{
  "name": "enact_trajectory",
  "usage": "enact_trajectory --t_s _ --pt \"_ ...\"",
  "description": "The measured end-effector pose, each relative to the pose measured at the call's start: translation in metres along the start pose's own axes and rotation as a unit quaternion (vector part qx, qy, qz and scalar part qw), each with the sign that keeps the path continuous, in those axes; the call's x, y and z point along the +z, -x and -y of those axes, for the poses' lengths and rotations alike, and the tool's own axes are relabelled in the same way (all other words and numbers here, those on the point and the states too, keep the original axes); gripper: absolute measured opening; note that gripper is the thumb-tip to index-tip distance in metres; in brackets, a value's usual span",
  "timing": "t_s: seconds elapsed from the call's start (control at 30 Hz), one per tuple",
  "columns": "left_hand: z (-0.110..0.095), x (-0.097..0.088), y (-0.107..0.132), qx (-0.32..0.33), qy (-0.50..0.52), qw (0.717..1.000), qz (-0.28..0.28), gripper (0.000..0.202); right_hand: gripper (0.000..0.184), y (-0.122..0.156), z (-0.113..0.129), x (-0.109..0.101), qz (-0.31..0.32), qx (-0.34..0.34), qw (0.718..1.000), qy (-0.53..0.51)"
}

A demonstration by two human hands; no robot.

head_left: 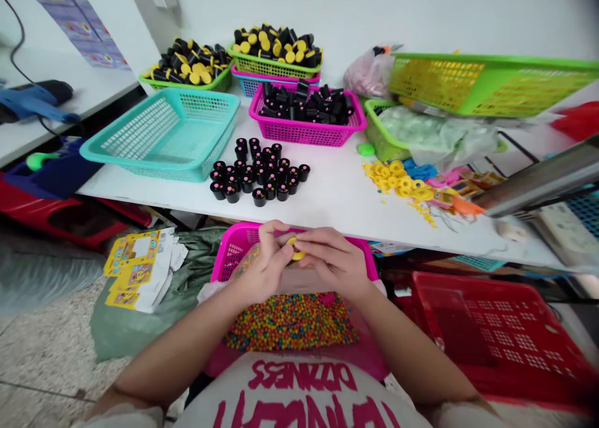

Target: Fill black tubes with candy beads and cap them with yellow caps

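Observation:
Both hands meet over a pink basket (219,261) and close around a small yellow ring-shaped piece (296,248). My left hand (270,259) grips it from the left, with thumb and fingers bent. From the right, the fingertips of my right hand (334,259) press on the same piece. Whatever lies under the yellow piece is hidden by my fingers. Below my hands, many tiny multicoloured balls (290,322) fill the basket, which has a clear plastic lining. Small black cups (259,172) with pink dots on top stand grouped on the white table (337,184).
Behind the cups sit a turquoise basket (159,160) and a magenta basket (304,131) of black pieces. Yellow rings (397,178) lie loose at the right. A metal tube (543,175) juts in there. Red crates (505,334) stand low at the right.

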State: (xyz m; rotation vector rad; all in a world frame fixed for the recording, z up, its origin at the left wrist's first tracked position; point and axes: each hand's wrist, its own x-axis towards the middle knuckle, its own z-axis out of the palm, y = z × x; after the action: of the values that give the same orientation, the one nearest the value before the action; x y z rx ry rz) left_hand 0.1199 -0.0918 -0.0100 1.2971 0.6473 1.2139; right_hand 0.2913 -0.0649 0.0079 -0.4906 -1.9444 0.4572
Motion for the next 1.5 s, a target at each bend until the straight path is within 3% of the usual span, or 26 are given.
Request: enact_trajectory --t_s 0.1,0.2,0.27,0.5,0.63,0.73,0.8,0.83,0.9,0.97,1.0,1.03,1.07,1.13,1.2,1.27,1.37,1.43,1.5 --pt "-0.001 0.005 -0.001 -0.079 0.121 0.989 -0.035 0.029 0.046 0.000 -0.004 0.001 0.009 0.010 0.999 -0.030" --pt "-0.007 0.017 -0.004 -0.118 0.267 0.955 -0.053 0.032 0.054 0.003 -0.008 0.002 0.064 0.010 0.995 -0.074" --pt "-0.011 0.026 -0.005 -0.139 0.323 0.934 -0.057 0.029 0.062 0.007 -0.006 0.005 0.069 0.039 0.992 -0.102" --pt "-0.015 0.040 -0.003 -0.170 0.390 0.904 -0.045 0.028 0.047 0.008 0.014 0.009 0.009 0.072 0.995 -0.069" --pt "-0.017 0.033 0.005 -0.125 0.318 0.939 -0.018 0.031 0.036 0.003 0.008 -0.009 0.076 0.109 0.967 -0.216" --pt "-0.018 0.018 0.010 -0.077 0.126 0.987 0.059 0.035 0.020 0.003 0.001 -0.015 0.067 0.150 0.925 -0.344" --pt "-0.019 0.005 0.010 -0.005 -0.055 0.992 0.109 0.035 0.030 0.005 -0.001 -0.012 0.026 0.240 0.888 -0.392" --pt "-0.019 0.000 0.008 0.037 -0.145 0.981 0.126 0.034 0.042 0.006 -0.001 -0.010 0.021 0.303 0.856 -0.418" --pt "-0.017 -0.010 0.005 0.100 -0.293 0.937 0.163 0.032 0.061 0.010 -0.002 -0.006 0.066 0.422 0.759 -0.492" --pt "-0.014 -0.015 0.003 0.140 -0.376 0.896 0.189 0.034 0.059 0.013 -0.003 -0.004 0.146 0.492 0.658 -0.551" --pt "-0.013 -0.016 0.004 0.152 -0.399 0.883 0.193 0.038 0.054 0.014 -0.004 -0.003 0.170 0.507 0.629 -0.564" --pt "-0.011 -0.016 0.004 0.157 -0.417 0.874 0.194 0.041 0.049 0.015 -0.005 -0.002 0.181 0.512 0.618 -0.568" --pt "-0.010 -0.015 0.005 0.155 -0.432 0.867 0.191 0.043 0.046 0.015 -0.005 -0.002 0.184 0.511 0.623 -0.562" --pt "-0.009 -0.013 0.005 0.142 -0.451 0.862 0.181 0.045 0.042 0.014 -0.005 -0.001 0.169 0.513 0.661 -0.521" --pt "-0.009 -0.010 0.000 0.124 -0.463 0.866 0.142 0.045 0.040 0.011 -0.007 -0.004 0.112 0.517 0.719 -0.450" --pt "-0.012 -0.012 -0.009 0.113 -0.497 0.859 0.047 0.046 0.043 0.006 -0.013 -0.012 0.014 0.509 0.787 -0.348" --pt "-0.020 -0.022 -0.028 0.077 -0.596 0.789 -0.128 0.044 0.053 0.001 -0.034 -0.036 -0.084 0.479 0.865 -0.122" --pt "-0.028 -0.031 -0.040 0.024 -0.654 0.729 -0.201 0.043 0.049 0.000 -0.054 -0.055 -0.076 0.451 0.887 0.062" --pt "-0.036 -0.036 -0.048 -0.027 -0.696 0.676 -0.239 0.046 0.048 0.001 -0.072 -0.070 -0.031 0.409 0.890 0.198"
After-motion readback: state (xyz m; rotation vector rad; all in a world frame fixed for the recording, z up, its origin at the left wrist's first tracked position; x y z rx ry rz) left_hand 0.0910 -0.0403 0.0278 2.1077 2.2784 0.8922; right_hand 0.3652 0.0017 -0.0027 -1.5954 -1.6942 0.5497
